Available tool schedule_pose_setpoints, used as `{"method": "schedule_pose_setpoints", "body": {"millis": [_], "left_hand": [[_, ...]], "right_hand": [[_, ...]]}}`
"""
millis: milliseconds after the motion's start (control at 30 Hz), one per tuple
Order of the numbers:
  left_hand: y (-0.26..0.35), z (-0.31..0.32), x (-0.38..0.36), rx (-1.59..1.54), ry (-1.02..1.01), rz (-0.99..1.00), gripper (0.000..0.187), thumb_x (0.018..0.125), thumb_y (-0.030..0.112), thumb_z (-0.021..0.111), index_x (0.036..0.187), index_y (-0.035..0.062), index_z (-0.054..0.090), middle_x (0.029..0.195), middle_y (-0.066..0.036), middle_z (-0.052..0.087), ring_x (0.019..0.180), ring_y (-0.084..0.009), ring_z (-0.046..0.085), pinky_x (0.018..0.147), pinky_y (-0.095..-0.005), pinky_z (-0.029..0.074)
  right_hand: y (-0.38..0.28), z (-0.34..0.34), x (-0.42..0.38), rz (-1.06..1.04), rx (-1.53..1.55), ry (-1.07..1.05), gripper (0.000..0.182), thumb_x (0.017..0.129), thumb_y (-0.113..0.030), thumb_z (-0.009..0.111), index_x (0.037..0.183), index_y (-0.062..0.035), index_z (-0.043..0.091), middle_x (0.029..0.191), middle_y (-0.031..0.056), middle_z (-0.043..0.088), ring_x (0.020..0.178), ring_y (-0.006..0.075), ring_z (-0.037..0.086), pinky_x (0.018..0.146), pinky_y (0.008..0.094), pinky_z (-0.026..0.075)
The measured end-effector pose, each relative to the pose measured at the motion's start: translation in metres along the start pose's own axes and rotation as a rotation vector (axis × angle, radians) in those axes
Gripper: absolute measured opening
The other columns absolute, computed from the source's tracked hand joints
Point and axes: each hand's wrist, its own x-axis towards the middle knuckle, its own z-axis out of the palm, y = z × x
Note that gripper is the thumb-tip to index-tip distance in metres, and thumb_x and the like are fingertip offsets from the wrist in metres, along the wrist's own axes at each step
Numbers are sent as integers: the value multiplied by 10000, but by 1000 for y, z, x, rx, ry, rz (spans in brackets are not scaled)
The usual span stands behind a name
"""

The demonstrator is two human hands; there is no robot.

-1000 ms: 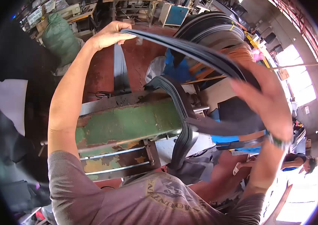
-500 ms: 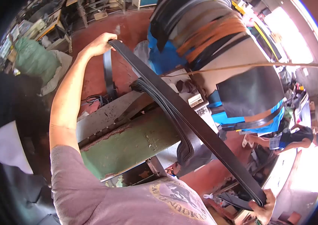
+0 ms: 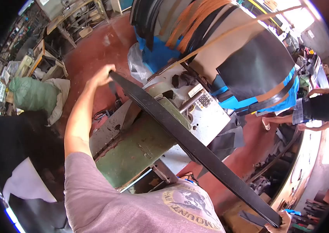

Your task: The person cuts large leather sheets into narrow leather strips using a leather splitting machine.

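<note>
A long bundle of flat black strips (image 3: pixel 187 141) stretches diagonally across the view, pulled out straight. Its upper-left end is gripped in my left hand (image 3: pixel 104 75), fingers closed round it. At the lower right, my right hand (image 3: pixel 281 223) is closed on the other end, partly cut off by the frame edge. Beneath the strips stands a green machine (image 3: pixel 137 149) with a pale metal table (image 3: pixel 215 122) and a keypad panel (image 3: pixel 204 100).
Black, grey and orange sheets (image 3: pixel 255 64) hang over a blue cover behind the machine. A person (image 3: pixel 315 108) in a black top stands at the right. A green sack (image 3: pixel 34 95) sits at the left, and a thin rod (image 3: pixel 226 35) crosses the top.
The hanging loop of strips has come up and lies together with the straight bundle. My left hand is lower, and my right hand is slightly lower. The camera view has shifted.
</note>
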Motion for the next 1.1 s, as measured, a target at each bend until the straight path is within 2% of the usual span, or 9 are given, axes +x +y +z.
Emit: {"method": "schedule_pose_setpoints", "body": {"millis": [100, 200, 400, 533, 567, 667, 800, 900, 1100], "left_hand": [[21, 9, -14, 135, -255, -210, 682, 768, -4, 849, 1389, 73, 576, 1373, -150, 625, 1321, -265, 572, 1110, -392, 461], [116, -56, -7, 2, -522, -100, 991, 646, 1, 827, 1572, 63, 479, 1617, -148, 499, 1520, -288, 435, 1263, -397, 337], [336, -81, -55, -86, -394, 350, 693, 665, 56, 851, 1337, 37, 681, 1367, -151, 686, 1318, -321, 613, 1155, -416, 455], [375, -66, -63, 71, -313, 123, 464, 694, 8, 815, 1148, 32, 723, 1108, -145, 736, 1047, -319, 708, 946, -419, 545], [383, -66, -65, 154, -302, 101, 488, 690, -8, 809, 1168, 32, 716, 1131, -144, 736, 1065, -318, 706, 947, -419, 546], [422, -50, -80, 294, -257, 219, 522, 687, -9, 821, 1194, 38, 704, 1160, -150, 734, 1092, -342, 697, 965, -428, 548], [476, -20, -90, 471, -263, 411, 541, 670, 42, 885, 1178, 47, 698, 1128, -135, 742, 1097, -351, 694, 962, -463, 547], [479, -5, -88, 564, -278, 397, 473, 669, 31, 864, 1111, 48, 694, 1040, -135, 743, 1036, -370, 701, 905, -471, 552], [484, 7, -95, 561, -49, 658, 431, 645, -42, 793, 1043, 50, 656, 982, -174, 689, 1032, -423, 659, 900, -562, 499]], "right_hand": [[83, 27, -14, -12, 290, 5, 498, 670, -22, 905, 1097, 7, 651, 850, -21, 612, 791, 126, 562, 728, 273, 436], [46, 54, 8, 44, 152, 73, 589, 675, -48, 952, 1168, -1, 633, 1031, 40, 659, 978, 196, 636, 873, 321, 508], [84, 147, 80, 8, 273, -94, 383, 741, -174, 915, 1028, -4, 726, 882, 132, 661, 843, 266, 629, 817, 371, 505], [156, 312, 152, 22, 331, -185, 409, 826, -304, 891, 975, 17, 685, 840, 171, 653, 743, 281, 628, 722, 429, 512], [154, 347, 173, 132, 300, -253, 429, 839, -270, 898, 1093, 26, 721, 834, 99, 679, 766, 159, 608, 721, 371, 513], [190, 479, 218, -55, 150, -231, 718, 808, -349, 898, 1395, -39, 624, 1416, 222, 621, 1288, 418, 620, 1071, 484, 525], [103, 468, 255, -336, 424, -92, 1076, 766, -382, 927, 1601, -2, 365, 1602, 245, 454, 1481, 409, 436, 1211, 456, 412], [48, 434, 256, -570, 519, 28, 1050, 778, -348, 919, 1613, -38, 361, 1509, 285, 530, 1390, 423, 540, 1152, 481, 469], [21, 415, 259, -546, 78, -241, 332, 992, -212, 633, 1311, -135, 580, 828, 151, 743, 697, 321, 755, 596, 479, 600]]}}
